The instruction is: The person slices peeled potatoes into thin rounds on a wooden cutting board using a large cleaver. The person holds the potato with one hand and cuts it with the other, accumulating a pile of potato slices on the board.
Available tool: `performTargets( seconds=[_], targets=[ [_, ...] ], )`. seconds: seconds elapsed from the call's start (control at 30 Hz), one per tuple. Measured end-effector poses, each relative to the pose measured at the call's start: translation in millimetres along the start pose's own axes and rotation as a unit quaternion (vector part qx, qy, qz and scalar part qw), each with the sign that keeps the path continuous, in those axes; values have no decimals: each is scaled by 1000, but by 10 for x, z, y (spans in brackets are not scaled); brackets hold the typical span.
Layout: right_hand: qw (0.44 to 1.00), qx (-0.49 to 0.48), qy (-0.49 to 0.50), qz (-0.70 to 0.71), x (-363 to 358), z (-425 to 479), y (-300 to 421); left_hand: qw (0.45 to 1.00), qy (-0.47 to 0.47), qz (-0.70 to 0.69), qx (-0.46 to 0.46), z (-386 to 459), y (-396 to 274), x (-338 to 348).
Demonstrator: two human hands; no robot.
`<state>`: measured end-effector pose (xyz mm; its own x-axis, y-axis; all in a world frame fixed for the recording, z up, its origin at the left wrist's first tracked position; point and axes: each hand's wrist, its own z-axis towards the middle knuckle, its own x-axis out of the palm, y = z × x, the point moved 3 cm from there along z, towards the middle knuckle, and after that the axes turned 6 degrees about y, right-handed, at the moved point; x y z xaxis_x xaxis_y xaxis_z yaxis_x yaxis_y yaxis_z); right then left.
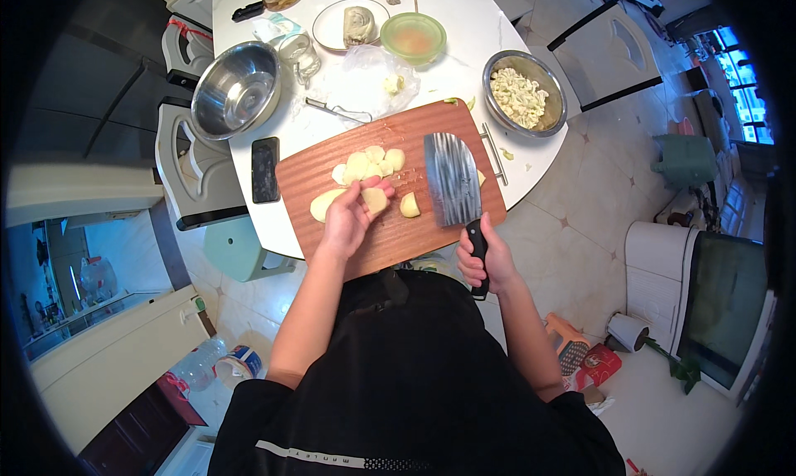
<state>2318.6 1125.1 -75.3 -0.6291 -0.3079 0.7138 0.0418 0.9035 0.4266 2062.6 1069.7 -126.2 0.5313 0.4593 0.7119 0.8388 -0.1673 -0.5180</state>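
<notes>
My right hand (pixel 491 252) grips the black handle of a broad cleaver (pixel 453 180), its blade over the right part of a wooden cutting board (pixel 348 246). In my left hand (pixel 350 218), palm up, a flat potato slice (pixel 374 200) rests against the fingers. Beyond that hand lies a loose cluster of potato slices (pixel 367 163). A larger peeled potato piece (pixel 324 205) sits just left of my fingers, partly hidden by them. Between the left hand and the blade is a small potato chunk (pixel 409 205). Another bit of potato (pixel 481 177) peeks out past the blade's right edge.
A steel bowl (pixel 208 112) and a phone (pixel 265 170) stand left of the board. At the right is a bowl of chopped cauliflower (pixel 519 100). Behind the board lie a peeler (pixel 339 110), a plastic bag (pixel 367 87), a glass mug (pixel 300 56) and a green lidded bowl (pixel 413 37).
</notes>
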Motion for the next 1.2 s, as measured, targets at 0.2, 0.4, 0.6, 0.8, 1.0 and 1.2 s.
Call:
performTargets(
  seconds=[0.2,0.4,0.6,0.8,1.0,1.2],
  targets=[
    [995,16,-40,-93,13,-116,25,822,-9,529,211,97,-181,125],
    [968,-3,-91,-232,65,-90,-297,635,48,739,221,15,147,317],
    [838,-98,-217,-491,178,90,-551,624,-5,761,178,25,428,302],
    [799,-130,-241,-535,371,118,-566,617,-22,749,242,-3,528,379],
    [823,-120,-239,-501,388,131,-590,594,-27,766,245,37,530,367],
    [822,-122,-245,-499,404,125,-583,594,-21,774,218,92,553,323]
  ],
)
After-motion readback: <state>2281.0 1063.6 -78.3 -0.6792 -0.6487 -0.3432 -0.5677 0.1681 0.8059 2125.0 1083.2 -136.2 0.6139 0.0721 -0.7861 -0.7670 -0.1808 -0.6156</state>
